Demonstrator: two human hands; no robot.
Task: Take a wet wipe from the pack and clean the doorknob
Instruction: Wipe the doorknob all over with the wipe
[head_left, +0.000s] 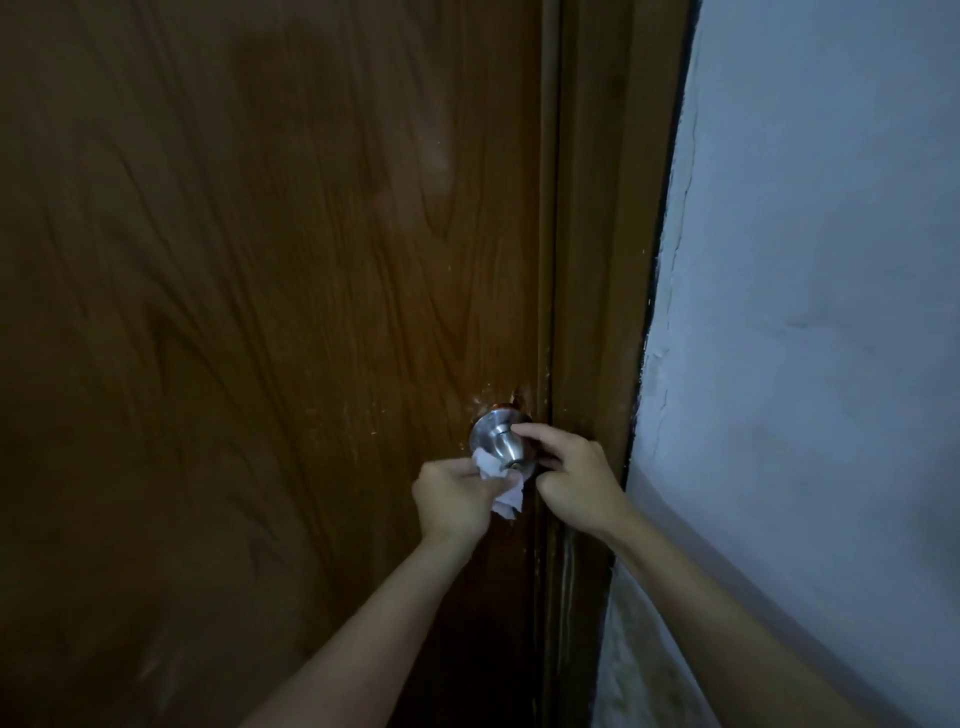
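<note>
A round silver doorknob sits near the right edge of a brown wooden door. My left hand grips a crumpled white wet wipe and presses it against the knob's lower left side. My right hand holds the knob from the right, its fingers curled over the top and side. The wipe pack is not in view.
The brown door frame runs down just right of the knob. A pale blue-white wall fills the right side. Small chips and scratches mark the door around the knob.
</note>
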